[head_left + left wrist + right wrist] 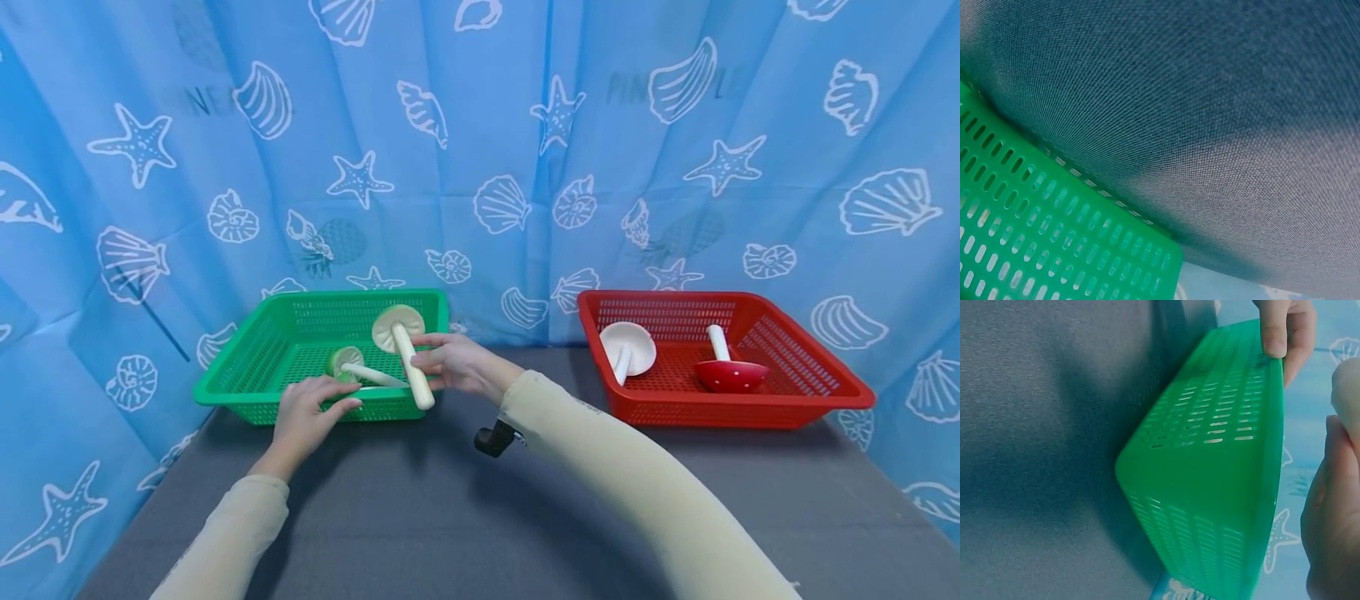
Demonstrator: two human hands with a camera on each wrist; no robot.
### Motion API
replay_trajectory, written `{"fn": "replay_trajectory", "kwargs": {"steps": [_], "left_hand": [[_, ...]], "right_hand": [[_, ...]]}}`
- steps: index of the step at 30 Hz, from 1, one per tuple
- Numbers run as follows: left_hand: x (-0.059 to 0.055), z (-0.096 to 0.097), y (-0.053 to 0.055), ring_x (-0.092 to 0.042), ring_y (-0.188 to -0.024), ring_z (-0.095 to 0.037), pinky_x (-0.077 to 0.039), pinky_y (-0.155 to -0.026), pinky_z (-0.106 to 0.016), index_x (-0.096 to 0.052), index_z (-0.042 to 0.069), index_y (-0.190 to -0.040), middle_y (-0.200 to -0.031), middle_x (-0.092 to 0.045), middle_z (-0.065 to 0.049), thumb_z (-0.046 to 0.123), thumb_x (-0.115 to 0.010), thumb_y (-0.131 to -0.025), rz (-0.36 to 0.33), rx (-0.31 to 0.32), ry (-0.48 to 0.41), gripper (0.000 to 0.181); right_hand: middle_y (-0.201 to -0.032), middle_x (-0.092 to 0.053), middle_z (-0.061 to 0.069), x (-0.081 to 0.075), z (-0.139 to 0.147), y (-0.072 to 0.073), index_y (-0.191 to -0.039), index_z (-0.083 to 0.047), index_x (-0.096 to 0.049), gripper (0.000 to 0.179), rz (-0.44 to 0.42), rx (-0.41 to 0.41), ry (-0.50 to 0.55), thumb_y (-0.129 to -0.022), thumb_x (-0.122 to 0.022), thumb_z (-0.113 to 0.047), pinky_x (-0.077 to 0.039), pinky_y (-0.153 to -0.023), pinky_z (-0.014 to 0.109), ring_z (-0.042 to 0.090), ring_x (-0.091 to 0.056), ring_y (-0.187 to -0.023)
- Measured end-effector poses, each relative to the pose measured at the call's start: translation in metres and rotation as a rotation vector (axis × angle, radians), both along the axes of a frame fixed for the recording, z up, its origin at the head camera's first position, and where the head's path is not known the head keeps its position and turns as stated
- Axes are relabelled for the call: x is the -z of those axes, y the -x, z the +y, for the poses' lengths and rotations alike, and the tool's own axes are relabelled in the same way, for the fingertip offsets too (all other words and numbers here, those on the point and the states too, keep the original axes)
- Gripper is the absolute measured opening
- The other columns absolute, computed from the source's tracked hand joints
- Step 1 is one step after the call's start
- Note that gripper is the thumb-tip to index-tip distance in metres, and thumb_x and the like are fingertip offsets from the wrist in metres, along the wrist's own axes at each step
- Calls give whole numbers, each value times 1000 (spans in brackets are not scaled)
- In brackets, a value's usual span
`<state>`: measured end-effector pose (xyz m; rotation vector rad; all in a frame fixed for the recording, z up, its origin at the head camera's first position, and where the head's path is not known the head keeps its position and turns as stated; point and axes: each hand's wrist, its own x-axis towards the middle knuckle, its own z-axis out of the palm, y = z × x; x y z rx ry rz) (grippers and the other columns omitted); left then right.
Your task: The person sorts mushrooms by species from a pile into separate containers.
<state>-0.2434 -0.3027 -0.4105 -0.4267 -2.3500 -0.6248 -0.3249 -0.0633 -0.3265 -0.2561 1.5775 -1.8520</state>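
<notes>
A toy mushroom with a long white stem and a pale green cap is held in my right hand, thumb and fingers around the stem. It hangs tilted over the front right corner of the green basket. My left hand grips that basket's front rim; the right wrist view shows the left thumb on the outer wall and fingers behind the rim. Inside lies another green-capped mushroom, partly hidden by the left hand and the rim. In the left wrist view only the basket's slotted wall and the tabletop appear.
A red basket stands to the right, holding a white mushroom and a red mushroom with white dots. Grey cloth covers the table. A blue shell-patterned curtain hangs behind. A black device sits under the right wrist.
</notes>
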Motion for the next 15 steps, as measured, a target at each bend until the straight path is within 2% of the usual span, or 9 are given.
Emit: {"fn": "replay_trajectory", "kwargs": {"steps": [7,12,15], "left_hand": [[1,1,1,-62,-87,-30,-38,-79,-51,-77,9,-102,-92,-70,-5,11,-80,-77,-9,2,-3,25],[1,1,1,-62,-87,-29,-38,-79,-50,-77,10,-102,-92,-71,-5,13,-80,-77,-17,-1,-1,25],[0,2,1,-62,-87,-28,-38,-78,-49,-77,10,-102,-92,-71,-5,13,-80,-77,-17,-1,-3,25]], "right_hand": [[-136,-50,18,4,-8,8,-146,-7,-43,49,-16,52,4,-99,-52,1,-44,-97,49,30,-54,-119],[-136,-51,17,11,-15,13,-144,-8,-46,48,-4,109,1,-98,-55,-1,-44,-95,47,31,-53,-120],[-136,-51,17,14,-20,15,-145,-9,-46,48,32,138,-20,-98,-56,-3,-44,-96,47,32,-52,-123]]}}
